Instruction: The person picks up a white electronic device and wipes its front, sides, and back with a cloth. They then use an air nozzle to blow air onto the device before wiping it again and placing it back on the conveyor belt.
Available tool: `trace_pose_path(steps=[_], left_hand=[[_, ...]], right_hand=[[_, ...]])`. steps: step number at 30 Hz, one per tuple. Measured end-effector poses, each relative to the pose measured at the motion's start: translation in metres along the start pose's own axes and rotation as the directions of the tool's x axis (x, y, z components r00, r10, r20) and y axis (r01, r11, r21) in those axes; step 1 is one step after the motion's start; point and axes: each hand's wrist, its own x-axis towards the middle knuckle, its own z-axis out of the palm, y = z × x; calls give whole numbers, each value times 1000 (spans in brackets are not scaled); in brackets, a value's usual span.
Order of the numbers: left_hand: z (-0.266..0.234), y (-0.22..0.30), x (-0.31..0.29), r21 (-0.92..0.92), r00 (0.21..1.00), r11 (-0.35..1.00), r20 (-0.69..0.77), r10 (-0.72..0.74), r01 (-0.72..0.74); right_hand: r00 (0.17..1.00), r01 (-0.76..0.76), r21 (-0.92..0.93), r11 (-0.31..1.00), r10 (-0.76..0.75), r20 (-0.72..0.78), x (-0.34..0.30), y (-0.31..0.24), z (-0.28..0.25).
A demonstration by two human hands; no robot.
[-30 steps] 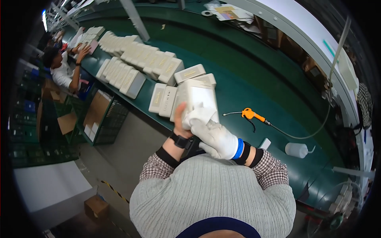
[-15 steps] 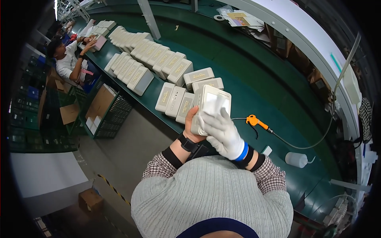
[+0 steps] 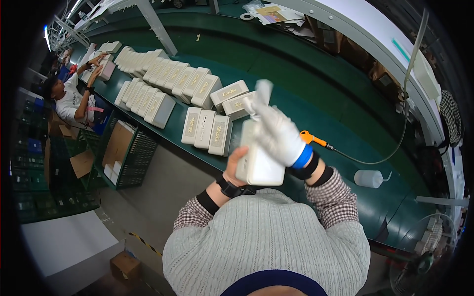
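My bare left hand is closed round the left side of a cream box-shaped device, perhaps a small speaker, held in front of my chest above the bench edge. Its smooth side wall faces me. My right hand, in a white glove, is over the device's upper right part, smeared by motion. A white cloth sticks out past its fingertips, pinched in them. Behind the device, several like units stand on the green bench, one cream unit with gold lettering nearest to my left hand.
Rows of cream units run along the bench to the far left. An orange air gun on a hose and a white squeeze bottle lie at right. A co-worker handles boxes at far left. A green crate stands below the bench.
The device has tilted, so its side wall now faces me more. My right hand has moved up with the cloth. The view has shifted, and the bench units appear further left.
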Motion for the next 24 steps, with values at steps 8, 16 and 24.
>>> trace_pose_path(steps=[8, 16, 24], left_hand=[[9, 9, 1, -35, 998, 998, 30, -56, 57], [41, 16, 30, -17, 961, 961, 24, 276, -276], [24, 19, 40, -10, 941, 945, -98, 324, -327]], right_hand=[[938, -115, 968, 224, 344, 32, -34, 75, 43], [888, 48, 922, 385, 406, -216, -43, 45, 80], [891, 357, -345, 868, -427, -154, -36, 58, 84]])
